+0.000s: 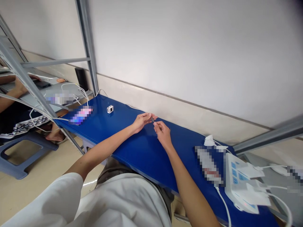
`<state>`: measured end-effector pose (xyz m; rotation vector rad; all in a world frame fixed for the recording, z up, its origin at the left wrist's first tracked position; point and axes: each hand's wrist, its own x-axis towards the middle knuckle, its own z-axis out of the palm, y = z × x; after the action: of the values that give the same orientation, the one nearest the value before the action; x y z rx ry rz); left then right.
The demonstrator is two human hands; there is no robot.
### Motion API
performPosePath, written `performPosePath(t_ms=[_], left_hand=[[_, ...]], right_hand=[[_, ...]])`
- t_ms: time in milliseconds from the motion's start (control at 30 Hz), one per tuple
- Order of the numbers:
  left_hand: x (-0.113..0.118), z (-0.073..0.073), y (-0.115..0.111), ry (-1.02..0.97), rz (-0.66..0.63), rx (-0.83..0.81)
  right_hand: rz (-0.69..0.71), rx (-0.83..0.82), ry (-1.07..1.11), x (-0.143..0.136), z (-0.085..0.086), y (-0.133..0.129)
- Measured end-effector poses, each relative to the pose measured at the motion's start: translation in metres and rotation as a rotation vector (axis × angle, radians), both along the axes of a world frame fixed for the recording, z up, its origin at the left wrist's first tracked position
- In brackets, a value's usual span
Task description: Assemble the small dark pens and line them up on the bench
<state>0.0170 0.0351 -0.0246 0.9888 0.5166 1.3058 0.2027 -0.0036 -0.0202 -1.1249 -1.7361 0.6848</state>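
Note:
Above the blue tabletop (142, 154), my two hands meet close to its back edge. My left hand (142, 122) is pinched at the fingertips around one end of a small, thin greyish piece (152, 120). From the other side, my right hand (163, 131) has its thumb and fingers closed at that piece's near end. It is too small to tell its kind, and the fingers cover part of it. To the left of my hands stands a small white device with a dark front (110, 109).
A blurred phone-like object (81, 115) lies at the table's left end. On the right are another blurred object (209, 167), crumpled tissue (209, 140) and a white power strip (236, 183) with plugs and cables. Metal posts (86, 41) frame the table. Another person's arm (14, 91) is at far left.

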Motion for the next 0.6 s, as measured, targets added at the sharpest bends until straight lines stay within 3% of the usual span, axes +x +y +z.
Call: performPosePath(t_ms=[200,400,500,600], left_hand=[[-0.001,0.004,-0.001,-0.016,-0.011,0.009],[0.0,0.002,-0.001,0.021,-0.03,-0.012],[0.0,-0.003,0.001,0.005,0.065,-0.063],[-0.001,-0.008,0.005,0.004,0.193,-0.144]], right_hand=[[0.073,-0.267,0.525,-0.003,0.014,-0.002],[0.028,-0.25,0.872,0.012,0.019,0.01],[-0.019,-0.227,0.948,0.02,0.016,0.019],[0.031,-0.249,0.99,0.025,0.014,0.023]])
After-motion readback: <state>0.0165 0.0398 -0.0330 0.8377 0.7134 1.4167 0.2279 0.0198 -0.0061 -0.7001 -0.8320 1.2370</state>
